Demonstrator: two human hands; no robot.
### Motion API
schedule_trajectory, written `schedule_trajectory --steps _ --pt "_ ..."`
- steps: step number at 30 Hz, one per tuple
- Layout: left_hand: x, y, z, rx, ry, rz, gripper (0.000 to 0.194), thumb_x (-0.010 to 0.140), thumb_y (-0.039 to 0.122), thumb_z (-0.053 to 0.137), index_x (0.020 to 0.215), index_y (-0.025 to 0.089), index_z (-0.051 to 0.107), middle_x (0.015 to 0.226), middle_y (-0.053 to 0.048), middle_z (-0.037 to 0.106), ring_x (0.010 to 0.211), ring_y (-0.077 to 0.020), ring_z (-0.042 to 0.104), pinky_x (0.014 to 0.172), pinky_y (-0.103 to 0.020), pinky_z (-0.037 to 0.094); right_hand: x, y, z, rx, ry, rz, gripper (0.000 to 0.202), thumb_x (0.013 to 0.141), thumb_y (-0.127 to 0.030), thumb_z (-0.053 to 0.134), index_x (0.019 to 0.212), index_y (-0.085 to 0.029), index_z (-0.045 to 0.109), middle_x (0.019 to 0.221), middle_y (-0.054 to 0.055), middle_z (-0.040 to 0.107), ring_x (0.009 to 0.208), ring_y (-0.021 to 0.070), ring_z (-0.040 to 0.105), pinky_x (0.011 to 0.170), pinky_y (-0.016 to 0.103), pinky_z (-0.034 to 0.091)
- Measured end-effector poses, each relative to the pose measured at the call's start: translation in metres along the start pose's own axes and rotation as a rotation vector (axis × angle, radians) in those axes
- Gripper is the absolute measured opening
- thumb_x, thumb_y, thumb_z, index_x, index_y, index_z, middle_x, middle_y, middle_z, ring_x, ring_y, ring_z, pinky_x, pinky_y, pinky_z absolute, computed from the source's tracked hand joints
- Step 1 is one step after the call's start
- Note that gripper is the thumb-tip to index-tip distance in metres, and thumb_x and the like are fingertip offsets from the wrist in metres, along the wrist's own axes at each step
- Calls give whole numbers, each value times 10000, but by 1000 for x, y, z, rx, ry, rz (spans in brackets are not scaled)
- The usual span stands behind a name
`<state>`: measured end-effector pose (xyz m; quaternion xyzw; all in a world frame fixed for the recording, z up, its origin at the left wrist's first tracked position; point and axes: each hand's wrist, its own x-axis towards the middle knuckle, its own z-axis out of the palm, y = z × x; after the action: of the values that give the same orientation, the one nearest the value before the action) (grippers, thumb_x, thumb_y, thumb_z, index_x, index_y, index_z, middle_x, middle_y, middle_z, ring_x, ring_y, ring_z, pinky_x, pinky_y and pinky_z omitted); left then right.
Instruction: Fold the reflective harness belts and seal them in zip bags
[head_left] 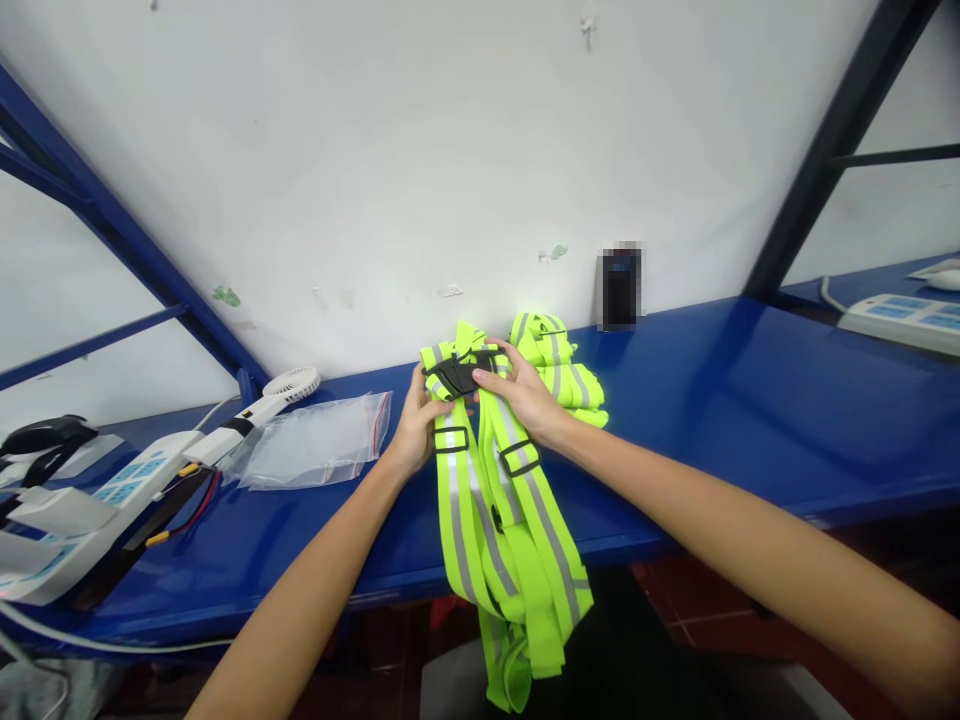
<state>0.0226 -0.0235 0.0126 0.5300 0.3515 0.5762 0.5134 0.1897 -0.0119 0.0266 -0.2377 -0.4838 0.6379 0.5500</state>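
Between my hands is a neon yellow-green reflective vest (517, 560) made of straps with grey stripes. Its black plastic buckle (457, 375) is at the top, and black strap adjusters sit just below. My left hand (417, 420) grips the straps at the buckle's left side. My right hand (525, 390) holds the right side, its thumb on the buckle. The strap ends hang down past the table's front edge. Behind my right hand lies another bundle of the same yellow-green straps (574, 385). My hands hide part of the buckle and some fingers.
On the blue table (720, 400), clear zip bags (315, 445) lie to the left, near a small white fan (292, 385) and a white power strip (135, 490) with cables. A dark blurred object (619, 290) leans on the wall. Another power strip (904, 320) is at far right.
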Motion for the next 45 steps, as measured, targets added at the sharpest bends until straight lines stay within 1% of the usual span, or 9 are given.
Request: schedule_trajectory --steps 3,8,12,17,22,25,29,35,45 --pt "2 1 -3 -31 4 -47 660 619 200 623 1269 208 508 938 -34 707 638 -172 635 620 -311 507 1 3 -1 11 22 36 628 734 -310 788 1272 -258 468 782 -17 689 680 177 682 665 322 595" --pt "3 -10 -9 66 -100 -133 197 670 305 647 795 154 657 642 -12 597 517 -137 505 518 -280 405 3 3 -2 98 60 44 605 721 -281 793 1239 -275 482 844 -11 692 668 159 663 618 299 590" --pt "3 -18 -10 166 -199 -239 389 778 502 601 636 145 660 581 -58 613 511 -178 552 538 -315 442 3 2 -3 66 50 22 605 711 -307 799 1223 -282 479 826 -20 675 664 157 658 610 293 581" --pt "4 -17 -6 104 -118 -124 434 736 437 710 1049 138 682 888 -87 738 743 -244 695 688 -350 542 1 1 -1 15 29 7 617 718 -358 792 1229 -307 449 793 -37 648 628 162 648 604 331 590" --pt "3 -2 -4 48 -20 82 1116 665 262 798 1539 360 112 1204 -47 672 908 -219 715 785 -332 562 1 2 0 21 11 -28 560 722 -312 788 1184 -279 474 893 -19 682 718 151 674 726 323 595" --pt "3 1 -4 85 -36 66 1114 636 218 804 1536 321 155 1045 -26 696 771 -180 708 721 -291 554 2 6 -1 10 13 -18 515 725 -302 787 1149 -262 498 938 -6 695 758 155 682 734 313 592" --pt "4 -2 -3 78 -36 -12 810 630 156 726 1375 221 417 828 14 667 593 -110 605 580 -226 477 1 6 -1 6 80 91 514 747 -265 777 1184 -245 507 866 6 710 706 173 682 691 334 598" --pt "3 -3 -3 -64 -39 -64 560 649 199 571 1205 204 508 684 32 591 537 -126 538 531 -258 427 -3 -4 4 158 102 285 285 809 -197 714 1056 -204 573 660 -14 653 532 144 622 526 285 571" --pt "11 -18 -5 48 74 15 394 733 342 756 1069 197 608 881 -17 729 737 -182 689 637 -251 499 4 6 -4 252 -2 142 611 683 -96 586 1250 -299 483 784 -62 670 618 150 654 656 309 585"
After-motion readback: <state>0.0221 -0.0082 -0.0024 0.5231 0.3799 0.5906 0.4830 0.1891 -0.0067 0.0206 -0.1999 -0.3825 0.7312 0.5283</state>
